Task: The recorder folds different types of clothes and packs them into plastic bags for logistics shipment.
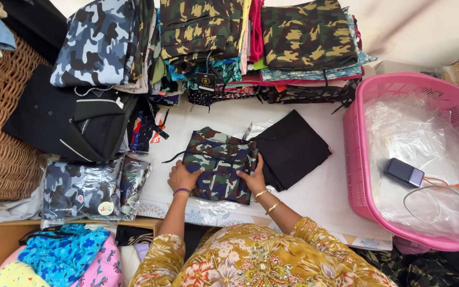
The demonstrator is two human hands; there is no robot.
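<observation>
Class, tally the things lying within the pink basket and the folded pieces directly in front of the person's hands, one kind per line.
Dark phone-like device in the pink basket: 1
White cable: 1
Folded camouflage garment under both hands: 1
Folded black cloth: 1
Total: 4

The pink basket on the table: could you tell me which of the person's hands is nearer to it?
The right hand. It rests on the camouflage garment's edge, on the side toward the pink basket; the left hand presses the garment's far edge.
</observation>
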